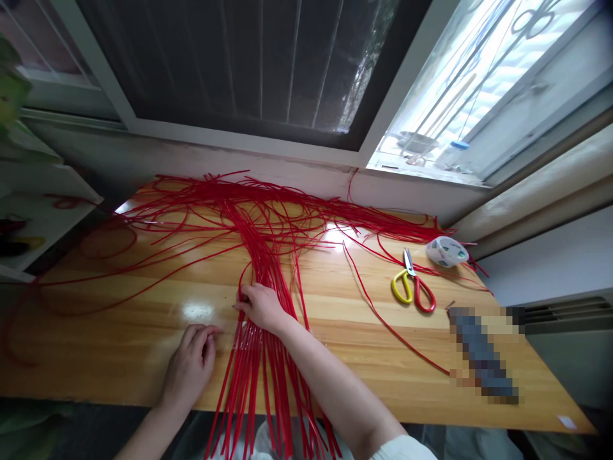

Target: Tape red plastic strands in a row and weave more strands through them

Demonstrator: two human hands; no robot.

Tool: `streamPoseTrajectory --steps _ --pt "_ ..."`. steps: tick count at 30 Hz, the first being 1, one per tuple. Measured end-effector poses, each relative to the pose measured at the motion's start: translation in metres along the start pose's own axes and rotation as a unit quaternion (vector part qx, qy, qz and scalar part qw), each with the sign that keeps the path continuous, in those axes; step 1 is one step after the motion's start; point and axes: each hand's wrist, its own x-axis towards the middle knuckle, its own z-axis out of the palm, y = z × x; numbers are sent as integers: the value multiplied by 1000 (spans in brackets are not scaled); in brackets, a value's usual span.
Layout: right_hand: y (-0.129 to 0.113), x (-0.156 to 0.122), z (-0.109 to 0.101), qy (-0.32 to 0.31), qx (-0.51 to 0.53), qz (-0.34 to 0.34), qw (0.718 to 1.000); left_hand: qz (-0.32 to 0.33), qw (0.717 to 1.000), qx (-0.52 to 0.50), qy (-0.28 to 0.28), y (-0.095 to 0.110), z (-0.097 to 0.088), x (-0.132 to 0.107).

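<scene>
A thick bundle of red plastic strips (261,255) runs across the wooden table (143,338) from the window side down over the front edge into my lap. Loose strips fan out to the left and right at the far end. My right hand (261,306) lies on top of the bundle, fingers curled down and pressing the strips at their left side. My left hand (191,364) rests on the table just left of the bundle, fingers bent and pinched together; whether it holds a strip I cannot make out.
Scissors (412,289) with yellow and red handles lie right of the bundle. A small white patterned roll (446,250) sits behind them. A blurred dark object (483,354) lies near the right front edge. A window and white sill stand behind the table.
</scene>
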Motion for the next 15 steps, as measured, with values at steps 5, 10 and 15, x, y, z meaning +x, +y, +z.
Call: streamPoseTrajectory --steps 5,10,15 --pt "0 0 -2 -13 13 13 1000 -4 1000 9 -10 1 1 2" --pt "-1 0 -3 -10 10 9 1000 -33 998 38 -42 6 -1 9" --pt "-2 -1 -4 -8 1 3 1000 -104 992 26 -66 13 -2 12"
